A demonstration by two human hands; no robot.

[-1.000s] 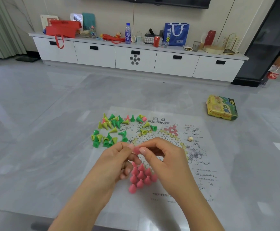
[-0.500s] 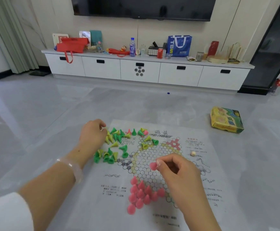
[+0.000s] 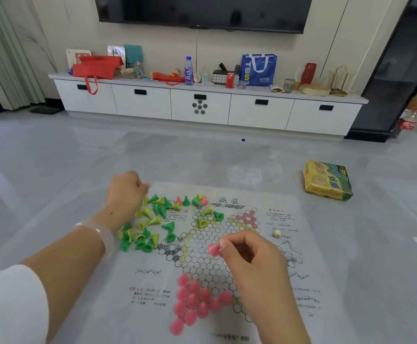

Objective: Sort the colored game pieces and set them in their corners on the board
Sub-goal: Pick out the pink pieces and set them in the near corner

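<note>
A paper game board [image 3: 259, 247] with a printed hexagon star lies on the grey floor. My right hand [image 3: 254, 261] pinches a pink cone piece [image 3: 213, 249] above the middle of the star. Several pink cones [image 3: 192, 301] stand grouped on the star's near corner. A mixed pile of green and yellow cones [image 3: 150, 224] lies over the board's far left part, with two pink cones [image 3: 178, 200] at its far edge. My left hand [image 3: 125, 192] rests at the pile's far left edge, fingers curled. Whether it holds a piece is hidden.
A small beige die [image 3: 276, 233] sits on the board's right side. A yellow-green game box [image 3: 326, 181] lies on the floor at the far right. A long white cabinet [image 3: 202, 108] with clutter runs along the back wall.
My left hand left the right hand and reached out to the far left edge of the green and yellow pile. My right hand kept the pink cone, staying over the board's middle.
</note>
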